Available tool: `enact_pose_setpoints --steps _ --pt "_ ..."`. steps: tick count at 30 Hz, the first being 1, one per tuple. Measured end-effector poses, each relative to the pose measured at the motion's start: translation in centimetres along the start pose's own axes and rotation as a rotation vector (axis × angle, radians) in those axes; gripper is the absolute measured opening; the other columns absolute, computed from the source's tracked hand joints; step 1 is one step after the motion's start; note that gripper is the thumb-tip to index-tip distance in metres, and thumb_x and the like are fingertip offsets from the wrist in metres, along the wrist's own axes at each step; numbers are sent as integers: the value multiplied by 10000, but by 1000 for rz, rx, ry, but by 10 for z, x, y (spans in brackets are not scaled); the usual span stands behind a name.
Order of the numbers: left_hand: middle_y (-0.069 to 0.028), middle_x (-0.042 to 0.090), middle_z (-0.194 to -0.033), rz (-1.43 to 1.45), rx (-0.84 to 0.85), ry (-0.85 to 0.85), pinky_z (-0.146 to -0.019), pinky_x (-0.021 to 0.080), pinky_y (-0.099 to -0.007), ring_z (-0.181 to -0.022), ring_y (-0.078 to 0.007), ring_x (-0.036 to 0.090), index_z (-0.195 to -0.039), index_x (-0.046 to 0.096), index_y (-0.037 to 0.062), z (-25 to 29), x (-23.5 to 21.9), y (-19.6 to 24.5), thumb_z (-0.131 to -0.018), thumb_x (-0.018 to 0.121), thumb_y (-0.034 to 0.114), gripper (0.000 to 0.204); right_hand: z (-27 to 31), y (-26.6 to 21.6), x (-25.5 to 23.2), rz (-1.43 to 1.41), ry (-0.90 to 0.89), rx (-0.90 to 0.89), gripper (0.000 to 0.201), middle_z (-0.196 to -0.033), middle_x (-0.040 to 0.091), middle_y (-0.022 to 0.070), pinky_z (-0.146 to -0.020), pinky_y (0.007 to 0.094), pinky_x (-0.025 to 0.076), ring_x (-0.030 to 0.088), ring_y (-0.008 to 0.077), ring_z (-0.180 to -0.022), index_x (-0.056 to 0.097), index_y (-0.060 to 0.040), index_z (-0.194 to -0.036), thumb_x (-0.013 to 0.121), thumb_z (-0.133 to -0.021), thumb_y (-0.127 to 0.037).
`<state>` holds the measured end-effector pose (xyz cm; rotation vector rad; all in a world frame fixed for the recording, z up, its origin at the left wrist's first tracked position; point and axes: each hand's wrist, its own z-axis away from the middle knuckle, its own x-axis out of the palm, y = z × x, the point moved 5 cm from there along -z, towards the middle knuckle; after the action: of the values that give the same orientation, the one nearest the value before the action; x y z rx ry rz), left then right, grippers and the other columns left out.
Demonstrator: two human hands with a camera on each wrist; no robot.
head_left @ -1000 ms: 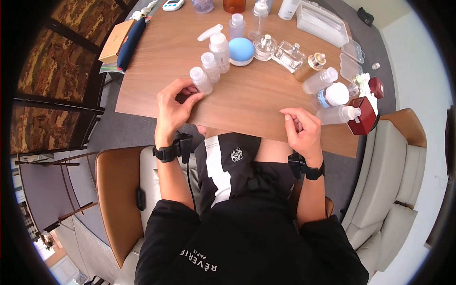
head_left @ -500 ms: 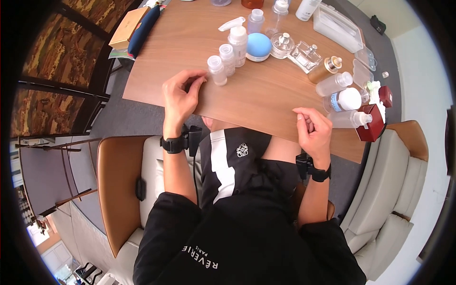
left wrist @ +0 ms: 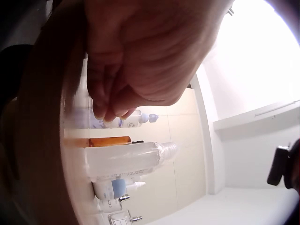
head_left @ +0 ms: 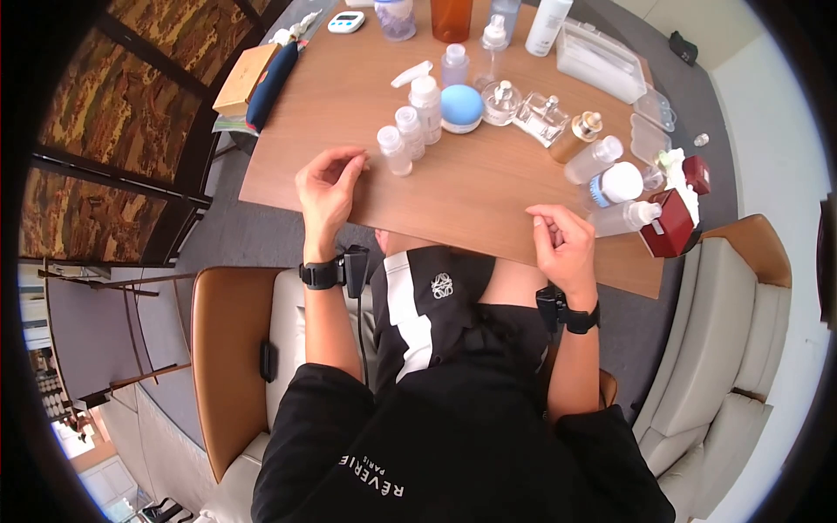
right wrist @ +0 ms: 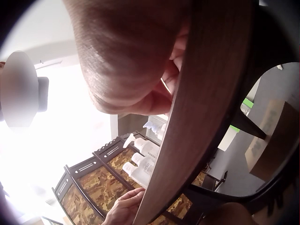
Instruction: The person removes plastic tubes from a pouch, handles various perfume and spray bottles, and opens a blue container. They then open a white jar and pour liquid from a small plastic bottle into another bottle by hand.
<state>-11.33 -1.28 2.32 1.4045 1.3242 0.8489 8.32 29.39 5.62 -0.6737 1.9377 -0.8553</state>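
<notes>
My left hand [head_left: 328, 193] rests at the front left of the wooden table, fingers loosely bent and thumb near the index finger, holding nothing. Just right of its fingertips stands a small clear bottle [head_left: 395, 152]. Behind that bottle, a second small clear bottle [head_left: 410, 132] and a taller pump bottle [head_left: 425, 110] form a slanting row. In the left wrist view, a frosted bottle [left wrist: 124, 159] stands beyond the curled fingers. My right hand [head_left: 563, 246] lies loosely curled at the table's front edge, with nothing in it, left of a clear spray bottle [head_left: 621, 218].
A blue-lidded jar [head_left: 461, 106], perfume bottles [head_left: 542, 120] and a gold bottle [head_left: 575, 137] curve across the table [head_left: 471, 196]. A dark red box [head_left: 668, 225] is at the right. Farther back are a clear plastic case [head_left: 602, 63] and an amber container [head_left: 451, 19].
My left hand has drawn away leftward from the nearest small bottle, which stays upright at the front of the row. My right hand keeps its place. The head view has shifted slightly.
</notes>
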Motion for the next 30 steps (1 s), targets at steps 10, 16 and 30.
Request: enact_pose_setpoints --steps 10,16,30 --pt "-76 786 -936 -118 4 39 -795 575 -257 -848 -117 724 -1083 773 -49 1 2 2 -975 746 11 127 2 1 2 -14 25 -21 108 -696 626 79 -502 287 406 510 113 -512 738 2 -996 677 -923 53" --pt "-75 782 -969 -99 -38 53 -821 568 -252 -876 -116 711 -1088 769 -47 2 0 4 -976 752 1 123 -2 -5 2 39 -20 -28 114 -708 637 78 -506 284 405 507 114 -519 746 -1 -1001 677 -926 49" --pt "-83 782 -990 8 -9 28 -830 559 -246 -885 -113 702 -1116 762 -58 2 -2 -4 -993 742 8 142 3 2 4 19 -20 -3 95 -735 669 94 -512 283 430 560 120 -527 737 6 -988 673 -929 44"
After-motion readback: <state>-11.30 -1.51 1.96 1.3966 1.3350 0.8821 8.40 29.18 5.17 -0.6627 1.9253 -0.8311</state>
